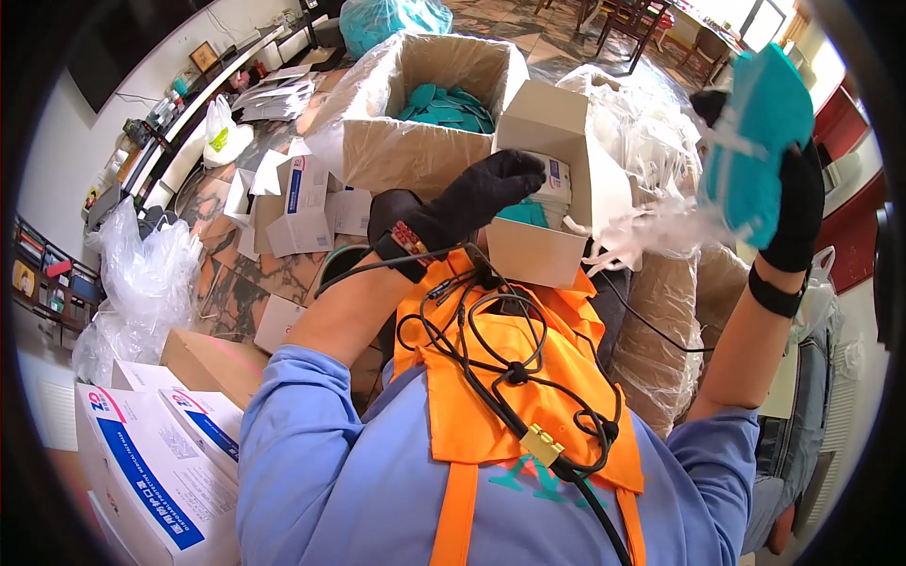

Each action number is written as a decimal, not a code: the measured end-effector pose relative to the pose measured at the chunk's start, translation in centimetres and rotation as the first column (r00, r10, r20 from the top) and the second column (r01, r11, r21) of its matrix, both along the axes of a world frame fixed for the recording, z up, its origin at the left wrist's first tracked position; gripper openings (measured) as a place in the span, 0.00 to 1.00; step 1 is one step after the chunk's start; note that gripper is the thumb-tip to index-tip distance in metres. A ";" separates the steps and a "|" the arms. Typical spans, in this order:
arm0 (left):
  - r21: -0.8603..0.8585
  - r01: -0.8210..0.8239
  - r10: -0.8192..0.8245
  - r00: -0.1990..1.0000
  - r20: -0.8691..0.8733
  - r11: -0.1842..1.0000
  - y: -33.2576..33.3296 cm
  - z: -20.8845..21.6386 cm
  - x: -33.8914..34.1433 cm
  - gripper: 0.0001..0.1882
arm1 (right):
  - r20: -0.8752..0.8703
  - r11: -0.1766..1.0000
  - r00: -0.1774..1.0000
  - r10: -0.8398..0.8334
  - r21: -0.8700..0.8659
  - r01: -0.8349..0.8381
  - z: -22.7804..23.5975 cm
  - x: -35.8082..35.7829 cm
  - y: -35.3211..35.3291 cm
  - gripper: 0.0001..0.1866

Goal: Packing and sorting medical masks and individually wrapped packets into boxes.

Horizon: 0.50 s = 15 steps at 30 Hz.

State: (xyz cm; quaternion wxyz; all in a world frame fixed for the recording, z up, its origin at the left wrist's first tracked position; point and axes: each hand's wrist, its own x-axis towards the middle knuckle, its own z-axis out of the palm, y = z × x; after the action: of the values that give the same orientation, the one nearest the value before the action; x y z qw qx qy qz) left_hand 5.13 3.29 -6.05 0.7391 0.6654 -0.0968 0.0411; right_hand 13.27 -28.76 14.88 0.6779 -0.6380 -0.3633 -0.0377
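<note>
My right hand (797, 212), in a black glove, is raised at the right and closed round a batch of teal face masks (764, 141). Whitish straps (661, 231) trail from them toward the box in front of me. My left hand (481, 193), also black-gloved, is over the left side of that open white box (538, 250). Its fingers are pressed together; whether anything is pinched in them is hidden. Inside the box lie a teal mask (524, 213) and a stack of white printed packets (555, 184).
Ahead stands a plastic-lined carton (415, 141) with loose teal masks (451, 107). Clear bags of white straps (651, 123) bulge at its right. Printed white boxes (165, 472) are stacked at lower left, below a clear plastic bag (142, 274). Black cables (514, 373) loop over my orange apron.
</note>
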 end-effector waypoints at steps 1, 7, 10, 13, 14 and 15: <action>-0.036 0.057 -0.056 0.998 0.019 0.998 0.0 1.0 -0.6 0.21 | -0.024 0.997 1.000 -0.010 0.070 0.012 -0.8 0.0 0.3 0.27; -0.004 0.300 -0.289 0.921 0.261 0.954 -2.4 4.3 -1.1 0.34 | 0.197 0.982 0.979 -0.059 -0.165 0.093 -1.5 -0.2 1.7 0.26; -0.017 0.438 -0.406 0.846 0.347 0.899 -4.5 6.1 -1.0 0.37 | 0.161 0.973 0.987 0.011 -0.228 0.027 -1.7 -0.6 2.4 0.25; -0.049 0.572 -0.523 0.779 0.345 0.819 -6.1 5.5 0.1 0.42 | 0.148 0.989 0.989 -0.003 -0.149 0.025 -1.9 -1.8 4.0 0.25; -0.099 0.635 -0.582 0.750 0.313 0.766 -6.4 4.6 0.7 0.45 | 0.141 0.992 0.988 -0.061 -0.098 0.076 -1.9 -2.0 4.2 0.25; -0.117 0.650 -0.645 0.760 0.082 0.751 -5.9 2.3 2.3 0.40 | 0.139 0.992 0.989 -0.059 -0.100 0.073 -1.9 -1.9 4.5 0.25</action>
State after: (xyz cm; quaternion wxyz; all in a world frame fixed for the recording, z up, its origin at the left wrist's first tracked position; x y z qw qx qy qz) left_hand 7.41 -2.61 -3.72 0.7498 0.5370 -0.3317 -0.1984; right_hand 11.32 -24.28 13.01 0.6157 -0.6802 -0.3887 -0.0843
